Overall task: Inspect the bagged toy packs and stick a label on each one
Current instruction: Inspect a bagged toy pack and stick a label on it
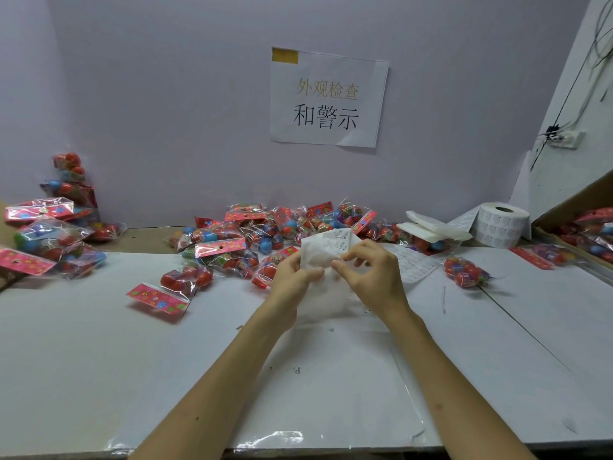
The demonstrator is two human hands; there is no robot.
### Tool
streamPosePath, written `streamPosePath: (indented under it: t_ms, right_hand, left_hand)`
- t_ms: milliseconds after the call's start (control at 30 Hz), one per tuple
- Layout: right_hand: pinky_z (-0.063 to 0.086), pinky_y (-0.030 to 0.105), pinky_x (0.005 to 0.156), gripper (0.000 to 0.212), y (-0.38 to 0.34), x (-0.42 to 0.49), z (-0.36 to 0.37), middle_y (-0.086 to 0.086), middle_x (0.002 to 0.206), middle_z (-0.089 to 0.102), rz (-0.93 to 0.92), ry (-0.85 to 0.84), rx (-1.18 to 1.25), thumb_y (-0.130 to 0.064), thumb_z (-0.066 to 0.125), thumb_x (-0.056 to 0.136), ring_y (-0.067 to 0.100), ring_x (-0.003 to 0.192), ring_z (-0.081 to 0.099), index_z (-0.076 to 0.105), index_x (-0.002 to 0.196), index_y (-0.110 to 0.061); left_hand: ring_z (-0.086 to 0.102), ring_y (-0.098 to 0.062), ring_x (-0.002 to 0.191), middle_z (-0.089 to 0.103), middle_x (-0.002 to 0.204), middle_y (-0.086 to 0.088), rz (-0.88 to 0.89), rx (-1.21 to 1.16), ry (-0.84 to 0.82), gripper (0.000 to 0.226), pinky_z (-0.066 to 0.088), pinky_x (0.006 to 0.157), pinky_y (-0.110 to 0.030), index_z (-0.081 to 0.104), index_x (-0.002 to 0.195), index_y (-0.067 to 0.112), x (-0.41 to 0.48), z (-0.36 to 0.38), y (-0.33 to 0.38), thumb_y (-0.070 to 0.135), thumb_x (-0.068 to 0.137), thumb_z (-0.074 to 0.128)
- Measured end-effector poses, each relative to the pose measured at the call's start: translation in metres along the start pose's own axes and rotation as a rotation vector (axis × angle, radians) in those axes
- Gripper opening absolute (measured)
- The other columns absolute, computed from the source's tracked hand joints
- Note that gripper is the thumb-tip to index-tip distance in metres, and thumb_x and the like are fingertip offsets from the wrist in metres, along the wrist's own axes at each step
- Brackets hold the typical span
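Between our fingers, a crumpled white label sheet (319, 253), small print on its top corner; left hand (292, 277) grips it, right hand (374, 277) pinches its edge. Beyond the fingertips, packs (238, 239) heaped; roll (501, 224) farther right.

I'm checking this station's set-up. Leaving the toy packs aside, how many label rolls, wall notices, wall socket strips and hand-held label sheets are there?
Label roll: 1
Wall notice: 1
Wall socket strip: 1
Label sheet, held by left hand and right hand: 1
Total: 4
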State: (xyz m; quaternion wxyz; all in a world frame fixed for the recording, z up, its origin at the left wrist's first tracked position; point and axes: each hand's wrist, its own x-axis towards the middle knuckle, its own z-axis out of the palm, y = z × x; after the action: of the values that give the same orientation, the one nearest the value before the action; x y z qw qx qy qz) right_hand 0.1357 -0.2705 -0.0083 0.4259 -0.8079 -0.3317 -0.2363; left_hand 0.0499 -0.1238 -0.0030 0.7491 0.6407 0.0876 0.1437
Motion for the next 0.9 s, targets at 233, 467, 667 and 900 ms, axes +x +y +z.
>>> streamPosePath:
  t_ms: [233, 467, 667, 900]
  right_hand:
    - [0.047, 0.020, 0.060, 0.011, -0.001, 0.002, -0.002, -0.004, 0.075, 0.068, 0.099, 0.029, 0.113, -0.018, 0.080, 0.084, 0.011, 0.069, 0.060, 0.075, 0.074, -0.015]
    - [0.046, 0.027, 0.061, 0.013, -0.002, 0.003, -0.005, -0.003, 0.064, 0.067, 0.268, 0.030, 0.335, -0.018, 0.076, 0.080, 0.015, 0.065, 0.058, 0.076, 0.067, -0.016]
    - [0.051, 0.041, 0.069, 0.018, 0.000, 0.010, -0.007, 0.004, 0.061, 0.063, 0.425, 0.100, 0.423, -0.006, 0.071, 0.083, 0.016, 0.061, 0.055, 0.072, 0.065, -0.007]
    - [0.051, 0.033, 0.066, 0.014, 0.015, 0.014, -0.020, -0.002, 0.073, 0.068, 0.565, 0.449, 0.464, -0.020, 0.064, 0.095, 0.002, 0.048, 0.054, 0.069, 0.082, -0.018]
  left_hand:
    - [0.065, -0.026, 0.102, 0.067, 0.113, -0.001, 0.037, 0.092, 0.017, 0.048, 0.058, 0.076, -0.036, 0.062, 0.119, 0.028, 0.001, 0.005, -0.002, -0.010, 0.089, 0.059]
    - [0.064, -0.014, 0.098, 0.066, 0.112, 0.007, 0.053, 0.106, -0.016, 0.056, 0.055, 0.064, -0.021, 0.061, 0.114, 0.034, 0.000, 0.006, 0.000, -0.014, 0.086, 0.057]
    - [0.064, -0.026, 0.105, 0.067, 0.120, -0.003, 0.046, 0.082, -0.001, 0.058, 0.055, 0.073, -0.031, 0.060, 0.123, 0.026, 0.000, 0.005, -0.001, -0.015, 0.083, 0.056]
    - [0.056, -0.010, 0.092, 0.057, 0.101, 0.014, 0.052, 0.009, 0.269, 0.055, 0.051, 0.079, -0.037, 0.040, 0.138, 0.029, 0.008, 0.002, -0.001, 0.020, 0.093, 0.069]
